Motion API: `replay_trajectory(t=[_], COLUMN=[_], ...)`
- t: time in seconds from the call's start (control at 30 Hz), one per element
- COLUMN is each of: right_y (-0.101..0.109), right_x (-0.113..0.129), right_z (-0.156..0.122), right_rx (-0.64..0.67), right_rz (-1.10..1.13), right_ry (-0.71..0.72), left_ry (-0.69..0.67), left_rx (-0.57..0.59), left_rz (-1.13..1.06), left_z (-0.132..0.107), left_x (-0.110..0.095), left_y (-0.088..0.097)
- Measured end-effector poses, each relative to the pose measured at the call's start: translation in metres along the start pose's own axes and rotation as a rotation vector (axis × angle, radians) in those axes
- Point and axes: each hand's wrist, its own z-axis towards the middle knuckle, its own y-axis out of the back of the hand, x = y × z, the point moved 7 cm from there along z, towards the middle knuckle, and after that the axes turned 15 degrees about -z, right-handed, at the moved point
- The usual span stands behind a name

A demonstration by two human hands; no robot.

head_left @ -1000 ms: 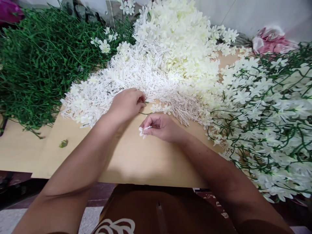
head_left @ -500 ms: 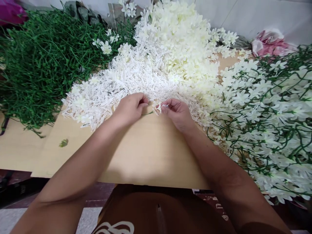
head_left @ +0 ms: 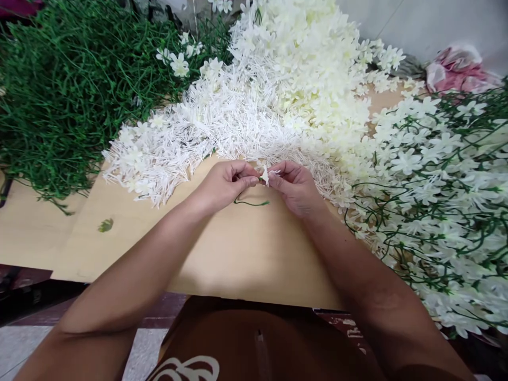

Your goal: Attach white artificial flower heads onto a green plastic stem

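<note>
Since the small white flower [head_left: 265,174] pinched between your left hand [head_left: 224,184] and right hand [head_left: 296,186] looks feather-light and soft, keep both hands closed on its base, with the thin, bendy green stem [head_left: 251,202] dangling just below over the counter [head_left: 238,248].

Light wooden tabletop [head_left: 238,259]: carries every item below.
Left hand [head_left: 222,182] and right hand [head_left: 296,185]: fingertips meet above the board's middle, at the near edge of the white pile.
Small white plastic blossom [head_left: 265,174]: between the two hands.
Thin green wire stem [head_left: 251,202]: just below the fingertips, on the board.
Heap of loose white plastic flower pieces [head_left: 238,121]: directly behind the hands.
Mass of bare green stems [head_left: 67,95]: far left.
Finished flowered green sprays [head_left: 440,190]: right.
Small green leaf scrap [head_left: 105,225]: near left, apart.
</note>
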Motion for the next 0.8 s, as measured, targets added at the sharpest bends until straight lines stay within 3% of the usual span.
replay_trajectory(t=[0.53,0.8], right_y=[-0.002,-0.004], right_x=[0.002,0.018], right_z=[-0.003,-0.009], right_rx=[-0.022,-0.061], right_rz=[-0.082,-0.340], right_ry=[0.046,0.245], left_ry=[0.056,0.070], left_rx=[-0.005,-0.027], left_rz=[0.059,0.077], left_z=[0.000,-0.001], left_x=[0.005,0.003], left_y=[0.003,0.001])
